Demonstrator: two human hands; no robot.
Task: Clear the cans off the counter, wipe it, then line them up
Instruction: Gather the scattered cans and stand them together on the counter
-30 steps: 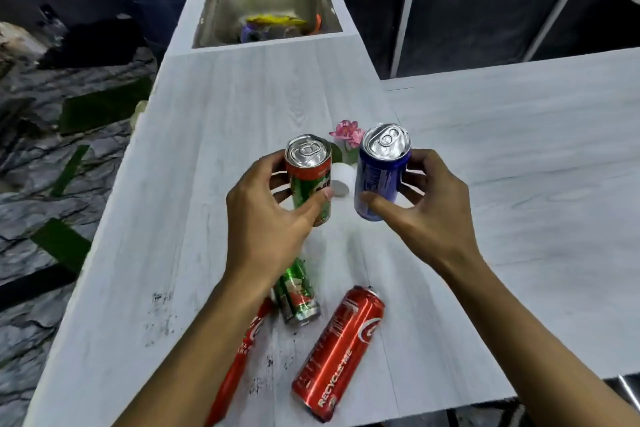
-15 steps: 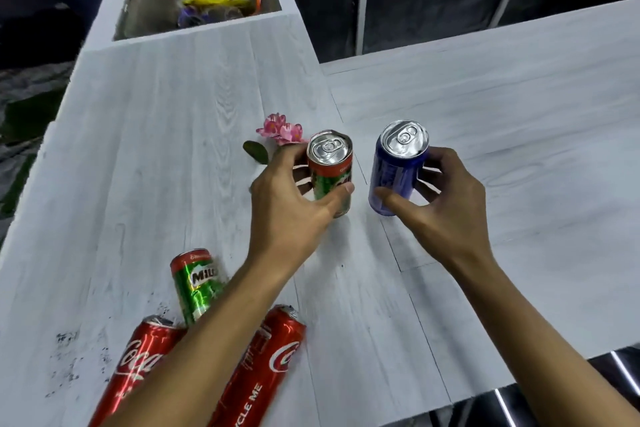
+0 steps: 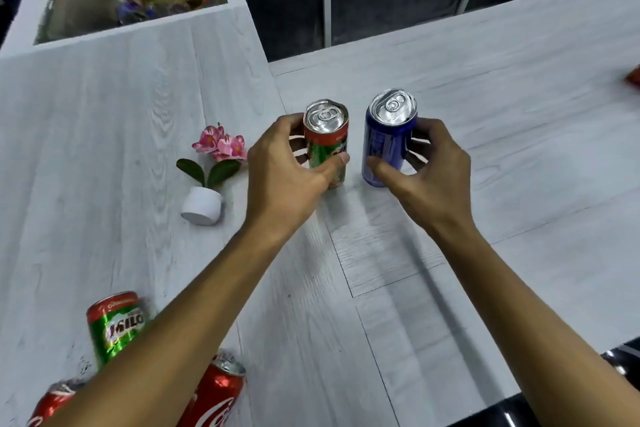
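In the head view, the left hand (image 3: 284, 177) is grasping an upright green can (image 3: 327, 146) and the right hand (image 3: 433, 177) is grasping an upright blue can (image 3: 386, 142). The two cans are close together but apart, over the white counter (image 3: 502, 156). A Milo can (image 3: 116, 326) and a red can (image 3: 216, 388) are lying by the left forearm.

Two green cans (image 3: 327, 149) (image 3: 116, 326), one blue can (image 3: 382, 146), two red cola cans (image 3: 214, 399) (image 3: 52, 404), one potted flower (image 3: 204, 204), two hands (image 3: 280, 177) (image 3: 434, 177).

Bright, even overhead light, soft shadows under the forearms, glare on can tops, wide-angle bending and blur at edges.
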